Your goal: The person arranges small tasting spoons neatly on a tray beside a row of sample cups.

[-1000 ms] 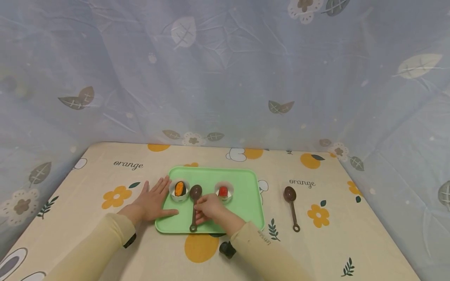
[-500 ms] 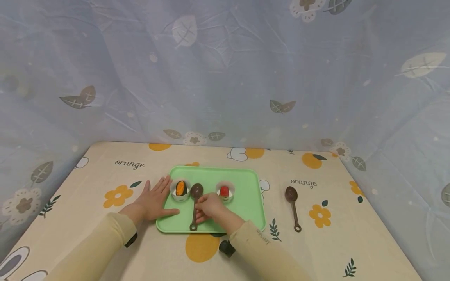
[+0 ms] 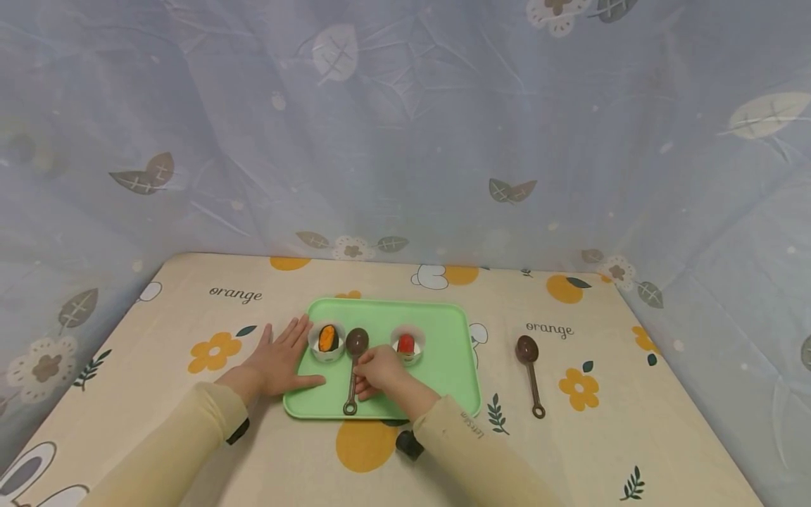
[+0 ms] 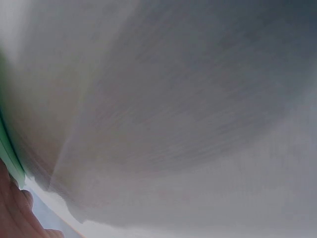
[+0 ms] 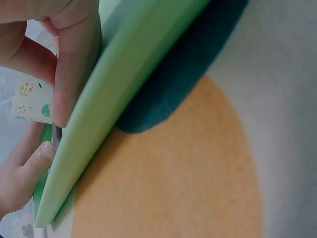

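Note:
A brown spoon (image 3: 357, 342) lies lengthwise on the light green tray (image 3: 440, 394), its bowl toward the back. My right hand (image 3: 383, 369) pinches its handle from the right; in the right wrist view, the fingers of that hand (image 5: 79, 59) hide most of the handle. With fingers spread, my left hand (image 3: 279, 366) rests across the tray's left edge, its thumb lying over the tray. Left of the spoon stands a paper cup (image 3: 327, 357) holding an orange-topped sushi piece (image 3: 328, 339). Another paper cup (image 3: 415, 359), right of the spoon, holds a red-topped piece (image 3: 406, 343).
A second brown spoon (image 3: 527, 350) lies on the patterned tablecloth (image 3: 595, 436), right of the tray. Pale fabric with leaf prints (image 3: 405, 141) hangs behind and at the sides. The left wrist view is mostly blurred cloth (image 4: 198, 124).
The whole head view has shifted slightly. Both hands, the spoon and the cups keep their places relative to the tray.

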A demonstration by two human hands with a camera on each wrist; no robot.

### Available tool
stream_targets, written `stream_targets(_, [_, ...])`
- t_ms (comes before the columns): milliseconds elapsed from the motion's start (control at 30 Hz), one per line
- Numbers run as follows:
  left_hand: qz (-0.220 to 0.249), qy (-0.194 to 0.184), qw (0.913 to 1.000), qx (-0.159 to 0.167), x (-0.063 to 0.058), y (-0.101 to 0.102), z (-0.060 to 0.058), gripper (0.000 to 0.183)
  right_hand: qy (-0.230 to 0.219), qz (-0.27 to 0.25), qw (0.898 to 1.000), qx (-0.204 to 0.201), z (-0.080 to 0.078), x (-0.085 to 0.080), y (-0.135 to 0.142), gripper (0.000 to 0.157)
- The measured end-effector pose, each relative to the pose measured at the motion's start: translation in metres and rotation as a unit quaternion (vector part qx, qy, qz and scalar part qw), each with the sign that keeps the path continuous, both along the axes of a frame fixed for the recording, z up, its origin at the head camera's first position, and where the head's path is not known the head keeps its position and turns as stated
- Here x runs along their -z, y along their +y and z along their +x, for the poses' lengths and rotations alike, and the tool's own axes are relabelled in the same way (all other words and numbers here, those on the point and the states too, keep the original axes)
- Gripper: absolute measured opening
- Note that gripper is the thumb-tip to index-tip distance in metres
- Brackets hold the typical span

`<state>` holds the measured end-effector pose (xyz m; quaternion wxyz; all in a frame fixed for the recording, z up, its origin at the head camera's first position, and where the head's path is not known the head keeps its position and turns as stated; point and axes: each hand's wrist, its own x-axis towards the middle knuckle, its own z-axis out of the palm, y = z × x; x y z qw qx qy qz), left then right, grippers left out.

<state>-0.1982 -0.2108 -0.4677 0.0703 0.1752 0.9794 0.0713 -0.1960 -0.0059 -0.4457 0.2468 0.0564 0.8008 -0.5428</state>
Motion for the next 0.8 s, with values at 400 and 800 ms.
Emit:
stream_targets(400, [0.000,-0.002,1.0000,0.000,-0.0016,0.0005,0.0004,0.107,0.003,0.008,1.000,-0.004,0.0004,-0.0005,-0.0009,0.005])
stream_targets(800, [0.001,-0.007,1.0000,0.000,-0.0051,0.0012,0.0016,0.106,0.007,0.018,1.000,-0.012,0.0030,-0.0053,0.0011,0.020])
